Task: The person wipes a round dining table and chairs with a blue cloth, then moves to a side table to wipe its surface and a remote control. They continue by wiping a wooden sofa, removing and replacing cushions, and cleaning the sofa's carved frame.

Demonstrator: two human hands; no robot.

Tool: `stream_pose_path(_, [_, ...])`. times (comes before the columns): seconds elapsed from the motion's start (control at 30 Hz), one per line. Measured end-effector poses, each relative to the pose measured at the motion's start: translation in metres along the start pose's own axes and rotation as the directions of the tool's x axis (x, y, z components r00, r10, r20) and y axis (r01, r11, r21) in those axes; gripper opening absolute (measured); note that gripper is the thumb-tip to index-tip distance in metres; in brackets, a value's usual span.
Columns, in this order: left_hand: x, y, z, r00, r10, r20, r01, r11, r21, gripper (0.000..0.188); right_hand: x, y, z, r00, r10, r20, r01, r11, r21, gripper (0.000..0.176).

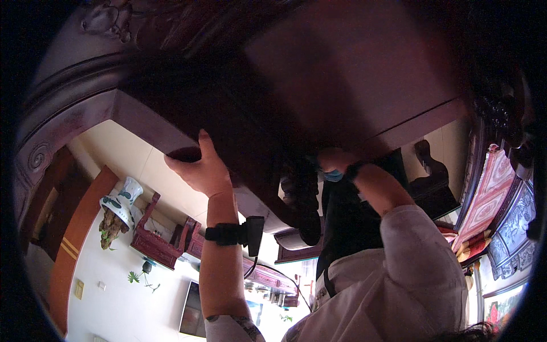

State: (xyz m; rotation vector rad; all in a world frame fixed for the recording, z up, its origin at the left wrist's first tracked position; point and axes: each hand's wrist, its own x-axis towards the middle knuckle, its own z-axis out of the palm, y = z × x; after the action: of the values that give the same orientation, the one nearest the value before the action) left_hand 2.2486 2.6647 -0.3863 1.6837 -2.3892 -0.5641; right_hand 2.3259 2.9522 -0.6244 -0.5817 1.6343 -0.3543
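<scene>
My left hand (pixel 203 169) is on the edge of a dark carved wooden piece of furniture (pixel 149 122). Its thumb lies on top and the fingers curl over the side, their tips hidden. To the right, my right hand (pixel 335 159) is in shadow against the lower edge of a broad, smooth dark wood panel (pixel 359 72). It holds something blue, perhaps a cloth (pixel 333 175), mostly covered by the fingers. A dark band circles that wrist, and a black strap with a device (pixel 239 231) is on my left forearm.
Dark carved wooden legs (pixel 301 201) stand between my arms. The room behind me appears upside down: a blue-and-white vase (pixel 128 190) holding a root-like plant, reddish carved furniture (pixel 158 243), and a wall screen (pixel 192 314). A patterned red-and-white cloth (pixel 487 192) lies at right.
</scene>
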Motion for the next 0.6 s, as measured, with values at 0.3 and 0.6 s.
stream_pose_path(0.3, [0.0,-0.004,0.001,0.999,0.019,-0.028,-0.018,0.999,0.029,0.093,-0.025,-0.011,0.033,0.86,-0.324,-0.394,0.275,0.945,-0.178,0.025])
stream_pose_path(0.6, [0.002,-0.011,0.003,0.999,0.035,-0.031,-0.036,0.999,-0.009,0.094,-0.124,0.048,0.08,0.954,-0.213,0.211,0.283,0.875,-0.392,0.037])
